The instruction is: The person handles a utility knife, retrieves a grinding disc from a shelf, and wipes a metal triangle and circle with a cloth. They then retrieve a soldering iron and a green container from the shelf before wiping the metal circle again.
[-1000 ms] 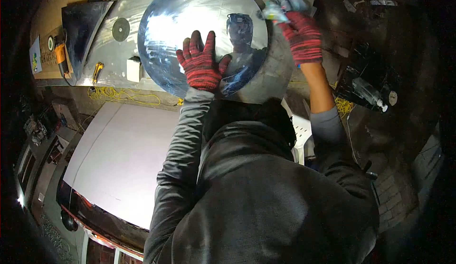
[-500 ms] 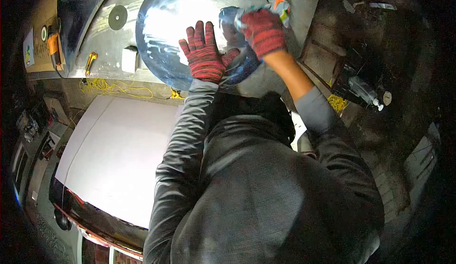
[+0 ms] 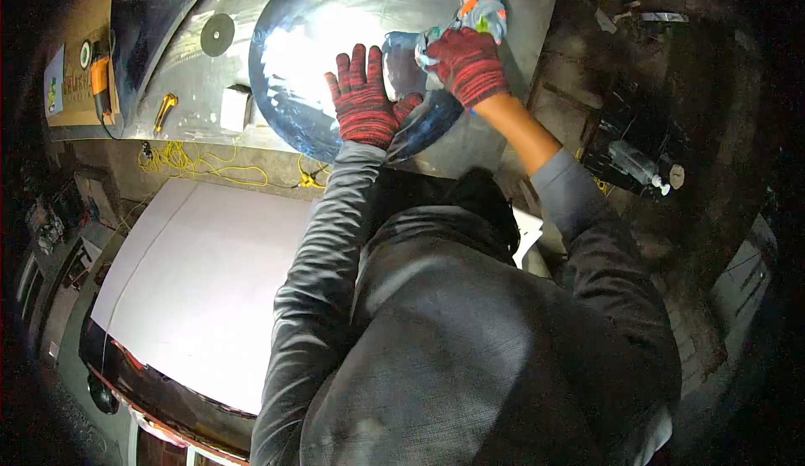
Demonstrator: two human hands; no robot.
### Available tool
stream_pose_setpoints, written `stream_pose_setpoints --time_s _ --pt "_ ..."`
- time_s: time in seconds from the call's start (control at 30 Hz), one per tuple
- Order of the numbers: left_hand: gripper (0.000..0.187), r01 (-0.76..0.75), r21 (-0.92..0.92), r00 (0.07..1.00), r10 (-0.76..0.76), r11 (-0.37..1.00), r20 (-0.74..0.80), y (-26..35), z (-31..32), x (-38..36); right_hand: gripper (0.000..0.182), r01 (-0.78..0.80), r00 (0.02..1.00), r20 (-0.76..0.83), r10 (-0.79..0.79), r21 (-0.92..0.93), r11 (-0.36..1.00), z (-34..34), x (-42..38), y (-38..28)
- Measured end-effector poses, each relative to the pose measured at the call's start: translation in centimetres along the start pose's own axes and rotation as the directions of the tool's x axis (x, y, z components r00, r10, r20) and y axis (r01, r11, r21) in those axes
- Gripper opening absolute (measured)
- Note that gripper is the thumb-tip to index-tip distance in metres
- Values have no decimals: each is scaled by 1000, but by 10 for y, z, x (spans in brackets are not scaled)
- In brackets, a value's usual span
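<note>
A large round metal disc, dark blue at its edge and glaring white in the middle, lies on the metal tabletop. My left hand, in a red and black knit glove, rests flat on the disc with its fingers spread. At the disc's right side my right hand, gloved alike, is closed on a bunched cloth, grey with orange and green patches. Part of the cloth is hidden under that hand. Between the two hands is a darker patch on the disc.
On the table lie a small black disc, a yellow cutter, a white block, a curved dark panel and an orange tool. Yellow cord hangs at the front edge. A white sheet covers something lower left.
My right hand with the cloth has shifted slightly down the disc's right side. My left hand stays spread on the disc. The whole view has shifted a little.
</note>
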State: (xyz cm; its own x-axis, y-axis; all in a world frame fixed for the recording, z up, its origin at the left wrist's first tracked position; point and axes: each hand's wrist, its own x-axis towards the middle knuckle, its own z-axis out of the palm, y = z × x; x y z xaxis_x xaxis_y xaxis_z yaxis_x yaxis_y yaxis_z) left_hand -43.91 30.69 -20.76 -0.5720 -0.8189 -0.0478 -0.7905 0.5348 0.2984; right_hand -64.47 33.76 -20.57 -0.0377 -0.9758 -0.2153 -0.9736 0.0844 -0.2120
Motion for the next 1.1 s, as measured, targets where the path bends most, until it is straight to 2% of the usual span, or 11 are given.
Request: stream_pose_setpoints --time_s 0.07,0.17,0.37,0.47,0.57,0.67,0.77,0.87,0.93,0.97,1.1 --pt "110 2 -4 1000 -2 1000 14 1 -1 -2 19 -65 992 -113 58 -55 996 7 20 14" --pt "112 11 -15 1000 -10 1000 26 1 -2 -3 19 -33 964 -250 90 225 974 9 24 19" --pt "118 18 -82 999 -21 996 -40 -4 3 -3 18 208 951 203 -233 136 968 5 5 -45" --pt "122 24 -128 998 -17 992 56 -9 -7 -1 18 237 965 -132 -225 81 968 18 41 -39" --pt "128 -1 -171 999 7 985 34 -14 -5 1 21 72 988 -152 -29 285 956 3 79 -40" --pt "129 -23 -202 1000 20 979 -15 -18 -2 -1 27 148 989 -26 -147 67 987 32 63 -52" --pt "133 -24 -236 999 15 971 -40 -21 5 -3 29 117 929 350 -121 34 993 -16 51 -74" --pt "135 27 -177 999 -19 984 42 -21 5 -1 24 141 990 -50 -132 375 916 40 92 -31" --pt "134 15 -187 1000 -11 982 22 -21 3 -3 18 268 947 -208 -242 104 958 17 97 -29" --pt "134 37 -177 998 -28 984 53 -19 0 -2 17 139 978 -178 -109 162 977 3 88 -40" --pt "132 43 -196 998 -34 980 46 -19 -1 -3 23 234 952 187 -241 62 970 2 43 -63"
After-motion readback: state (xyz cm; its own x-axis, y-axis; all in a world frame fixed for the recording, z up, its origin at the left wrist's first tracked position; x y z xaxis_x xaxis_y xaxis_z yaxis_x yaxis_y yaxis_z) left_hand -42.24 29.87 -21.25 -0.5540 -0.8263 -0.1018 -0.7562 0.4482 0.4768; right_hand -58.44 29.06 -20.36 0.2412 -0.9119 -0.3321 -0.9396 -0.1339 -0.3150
